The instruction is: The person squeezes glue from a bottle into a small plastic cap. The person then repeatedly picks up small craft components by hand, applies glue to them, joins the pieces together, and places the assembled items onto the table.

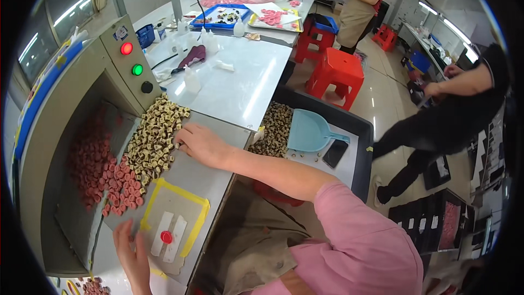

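Sweeping the beige-and-brown cylindrical pieces (pixel 154 139) across the grey metal tray of the machine (pixel 188 177) looks like the job in hand, and to my eye it goes best with the palm kept low and flat, so that the little pieces slide as a bunch and none skip over the tray's edge toward the black bin (pixel 357 131) alongside. I would also keep the stroke short, since the heap already touches the pink pieces (pixel 106 172) below it and a long push could mix the two sorts further.

From where I stand, the right hand (pixel 201 145) lies on the tray with its fingers spread and slightly curled, palm down. It grips nothing; its fingertips rest against the near edge of the beige heap, which lies along the tray's upper left part, just below the panel with the red, green and black buttons (pixel 132 68).

Down at the lower end, the left hand (pixel 131 254) is open too, fingers stretched out flat on the tray beside a patch framed in yellow tape (pixel 174 218), where one red round piece (pixel 166 236) sits on white strips. That hand holds nothing either, and is well apart from both heaps.

Inside the black bin are more beige pieces (pixel 275 128), a light blue dustpan (pixel 311 131) and a dark phone (pixel 334 153).
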Demonstrator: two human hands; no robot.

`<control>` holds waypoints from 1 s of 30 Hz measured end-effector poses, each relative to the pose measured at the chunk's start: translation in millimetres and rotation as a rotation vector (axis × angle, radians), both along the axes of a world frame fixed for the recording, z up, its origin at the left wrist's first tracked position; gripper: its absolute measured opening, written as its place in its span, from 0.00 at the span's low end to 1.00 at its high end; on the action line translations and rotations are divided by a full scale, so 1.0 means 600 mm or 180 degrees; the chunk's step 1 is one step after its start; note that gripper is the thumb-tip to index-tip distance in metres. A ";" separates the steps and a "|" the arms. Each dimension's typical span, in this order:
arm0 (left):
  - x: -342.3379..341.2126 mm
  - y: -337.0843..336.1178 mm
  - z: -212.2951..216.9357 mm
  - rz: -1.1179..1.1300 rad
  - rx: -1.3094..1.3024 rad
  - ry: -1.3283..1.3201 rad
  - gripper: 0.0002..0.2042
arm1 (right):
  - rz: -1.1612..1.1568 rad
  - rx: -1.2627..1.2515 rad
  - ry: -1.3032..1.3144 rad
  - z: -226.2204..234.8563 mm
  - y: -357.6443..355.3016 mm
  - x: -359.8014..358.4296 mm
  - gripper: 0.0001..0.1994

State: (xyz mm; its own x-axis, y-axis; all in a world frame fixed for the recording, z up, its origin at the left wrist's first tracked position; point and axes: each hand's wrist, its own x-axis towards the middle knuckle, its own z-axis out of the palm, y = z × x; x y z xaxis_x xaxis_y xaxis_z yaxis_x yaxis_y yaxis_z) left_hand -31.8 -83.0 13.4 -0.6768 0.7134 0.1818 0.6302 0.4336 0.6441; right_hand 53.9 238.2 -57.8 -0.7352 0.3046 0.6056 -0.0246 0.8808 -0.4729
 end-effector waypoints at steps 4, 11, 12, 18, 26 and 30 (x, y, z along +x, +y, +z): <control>-0.053 0.035 -0.052 0.0057 0.0005 0.1365 0.13 | 0.0007 -0.0075 0.0021 0.012 -0.005 0.009 0.11; -0.071 0.025 -0.072 0.0076 0.0261 0.0682 0.12 | -0.0082 -0.0151 -0.0237 0.028 -0.016 0.013 0.11; -0.068 0.029 -0.074 0.0218 0.0518 0.0391 0.11 | 0.0043 0.0030 -0.0099 0.028 -0.017 0.013 0.11; -0.078 0.019 -0.083 0.0007 0.0233 0.1345 0.10 | 0.0254 0.0121 -0.0048 0.022 -0.015 0.016 0.09; -0.074 0.014 -0.087 0.0393 0.0547 0.0641 0.07 | 0.0160 -0.0226 0.0083 0.030 -0.029 0.027 0.10; -0.079 0.015 -0.092 0.0326 0.0609 0.0970 0.08 | 0.0780 -0.0896 0.0098 0.043 -0.060 0.060 0.10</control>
